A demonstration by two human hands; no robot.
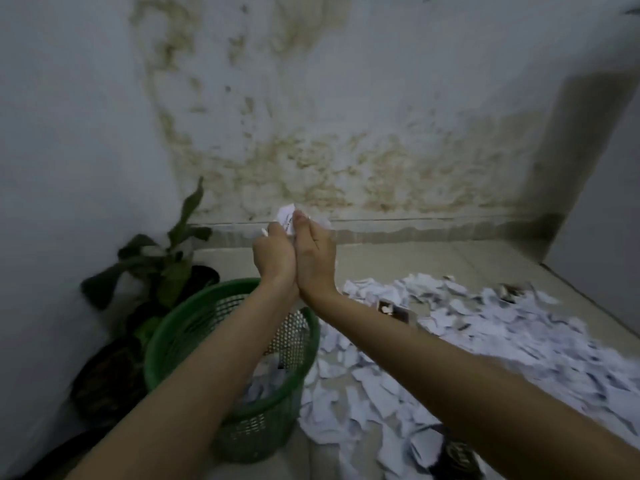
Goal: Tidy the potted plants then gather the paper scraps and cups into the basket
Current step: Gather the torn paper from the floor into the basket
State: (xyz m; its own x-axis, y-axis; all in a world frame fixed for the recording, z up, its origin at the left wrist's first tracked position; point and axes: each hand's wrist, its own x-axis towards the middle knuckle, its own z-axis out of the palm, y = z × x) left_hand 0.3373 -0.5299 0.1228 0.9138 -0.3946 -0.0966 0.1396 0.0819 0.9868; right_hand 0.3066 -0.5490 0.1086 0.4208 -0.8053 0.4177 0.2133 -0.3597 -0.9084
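My left hand (275,256) and my right hand (317,258) are pressed together at the wrists and cup a bunch of white paper scraps (288,216) between them, held above the far rim of the green mesh basket (194,327). Some scraps lie inside the basket. A wide spread of torn white paper (450,341) covers the floor to the right. A dark cup (457,455) lies among the scraps at the lower right. Potted plants (166,265) in black pots stand left of the basket against the wall.
A stained wall (346,133) closes the far side and another wall runs along the left. Bare tiled floor (433,258) shows between the paper and the far wall. Small dark items (394,311) lie among the scraps.
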